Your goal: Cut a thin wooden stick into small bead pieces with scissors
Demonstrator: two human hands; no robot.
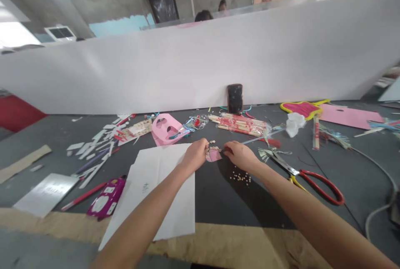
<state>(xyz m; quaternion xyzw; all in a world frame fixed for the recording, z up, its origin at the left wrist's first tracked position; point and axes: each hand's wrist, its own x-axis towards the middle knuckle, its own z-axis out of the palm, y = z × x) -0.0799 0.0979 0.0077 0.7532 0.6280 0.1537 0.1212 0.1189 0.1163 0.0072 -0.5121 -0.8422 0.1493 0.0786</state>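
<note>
My left hand [195, 155] is closed and pinches the left edge of a small pink piece [214, 156] with a row of pale beads along its top. My right hand [240, 155] is at the piece's right side, its fingers pressed together. A small dark tip shows at those fingers, but what they hold is too small to name. Pale loose beads [241, 178] lie scattered on the dark table just below my right hand. Large white paper sheets [168, 185] lie under my left forearm.
Red-handled scissors [325, 185] lie right of my right forearm. Packaged sticks [240, 124] and a propped phone [235, 98] are ahead, before a white partition [187, 69]. A pink mask-like cutout [165, 129], paper strips [93, 144] and a purple packet [108, 198] are left.
</note>
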